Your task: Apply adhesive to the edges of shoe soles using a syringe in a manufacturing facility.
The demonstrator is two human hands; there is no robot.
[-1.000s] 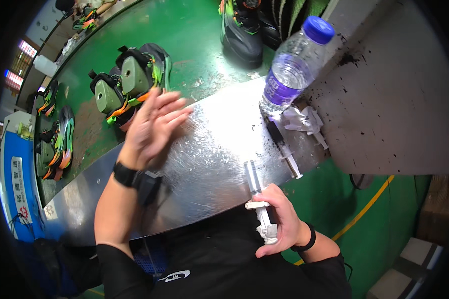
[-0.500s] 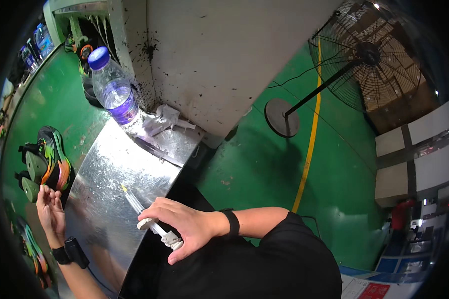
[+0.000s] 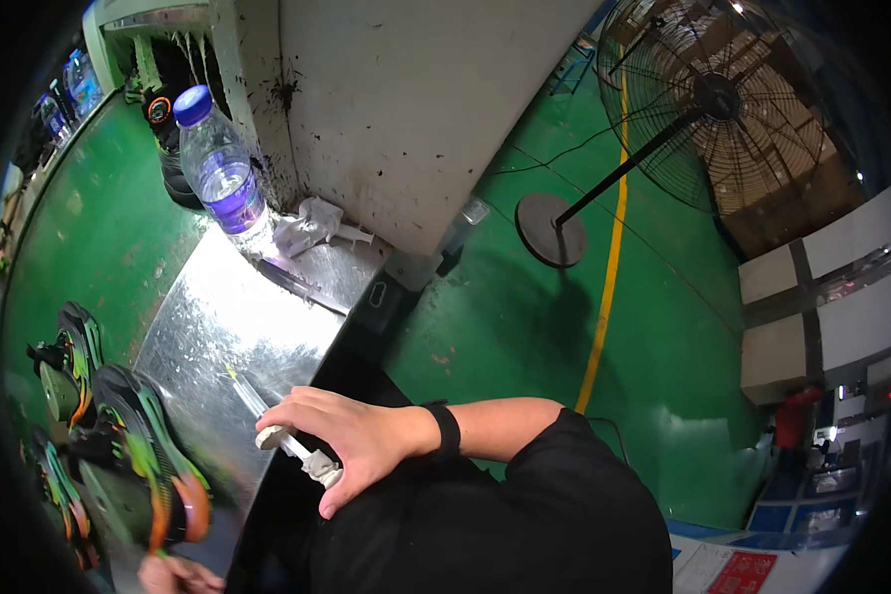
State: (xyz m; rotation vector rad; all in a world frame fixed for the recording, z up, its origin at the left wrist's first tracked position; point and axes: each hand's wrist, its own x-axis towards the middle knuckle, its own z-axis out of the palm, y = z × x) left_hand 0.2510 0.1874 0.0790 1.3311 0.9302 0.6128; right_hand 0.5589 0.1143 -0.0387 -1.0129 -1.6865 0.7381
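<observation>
My right grip [image 3: 358,436] is closed around a syringe [image 3: 248,396], fingers over the barrel and thumb beside the white-wrapped end of the drawn-out plunger. More white wrapping sits at the barrel's collar. The barrel is clear, and its yellowish tip points to ten o'clock, over the bare metal surface [image 3: 193,332].

My left grip [image 3: 180,574], at eight o'clock from the right and partly cut off by the lower edge, pinches the near end of a shoe [image 3: 147,436] at an orange strip. That shoe, dark with green and orange, lies at nine o'clock from my right grip, somewhat blurred. Two more shoes sit beyond it: one [image 3: 77,342] towards ten o'clock, another [image 3: 61,485] just below nine.

At eleven o'clock a clear bottle [image 3: 233,188] with a blue cap stands upright. Near its base are crumpled white material [image 3: 309,226] and a second, darker syringe [image 3: 292,280]. Between one and two o'clock stands a floor fan [image 3: 718,97].
</observation>
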